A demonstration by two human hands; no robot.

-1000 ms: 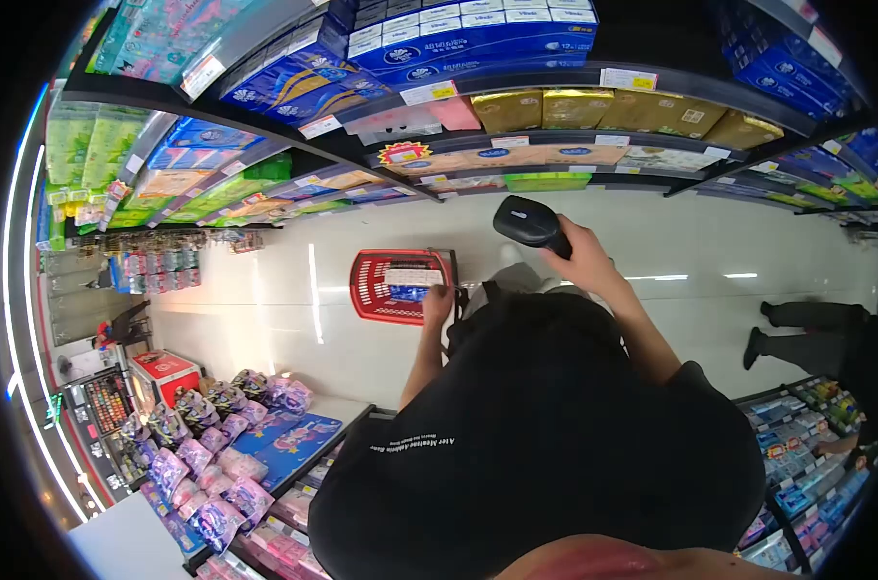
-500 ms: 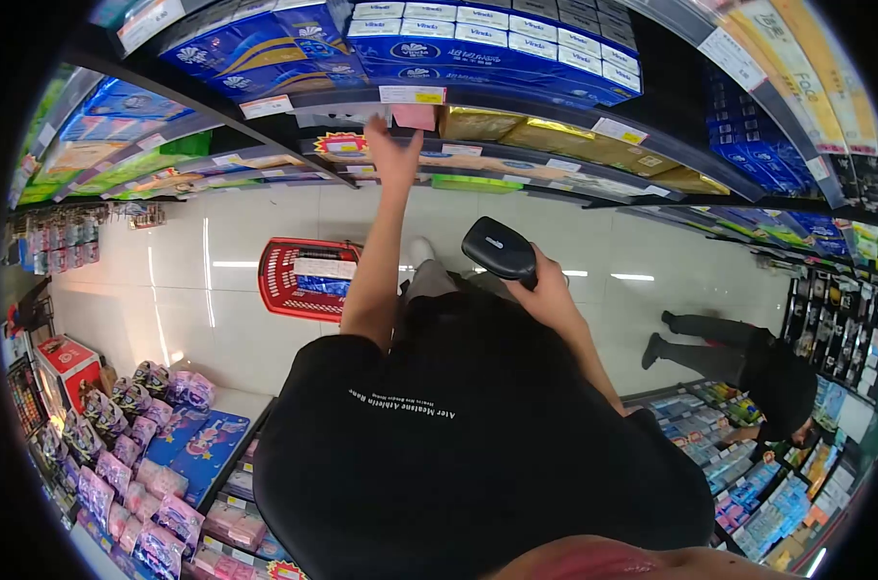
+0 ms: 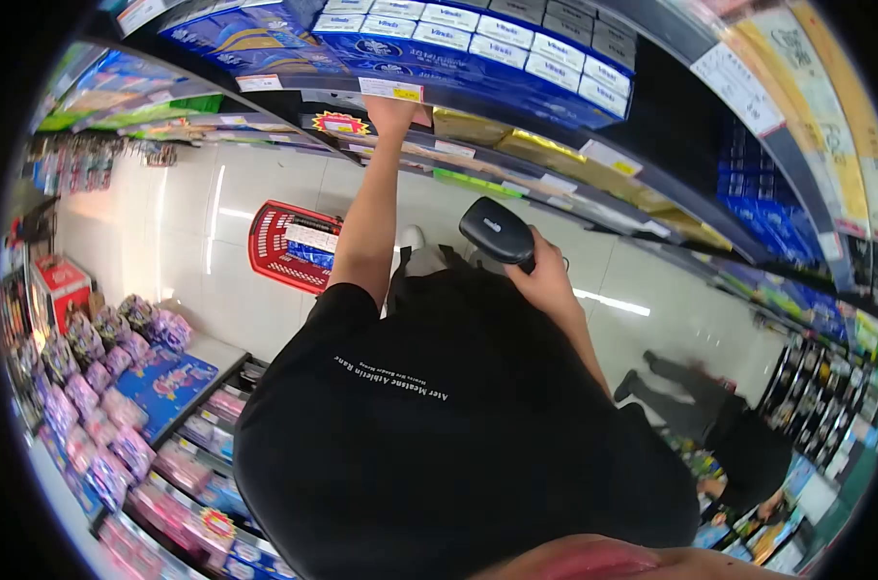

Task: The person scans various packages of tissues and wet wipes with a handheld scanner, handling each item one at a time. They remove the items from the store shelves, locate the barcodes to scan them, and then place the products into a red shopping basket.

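Observation:
My left hand is raised to the edge of a shelf, just under a yellow price tag and below rows of blue tissue boxes. Its fingers are pressed against the shelf front, and I cannot tell if they hold anything. My right hand grips a black barcode scanner in front of my chest, its head turned toward the shelves. A red shopping basket stands on the floor to my left, with blue and white packs in it.
Shelves of boxed goods fill the aisle ahead and to the right. A low display of pink and purple packs is at the lower left. Another person in black crouches at the shelves on the right.
My left hand left the red basket and rose to the shelf edge. The scanner stayed in my right hand. My view swung right, toward the shelves.

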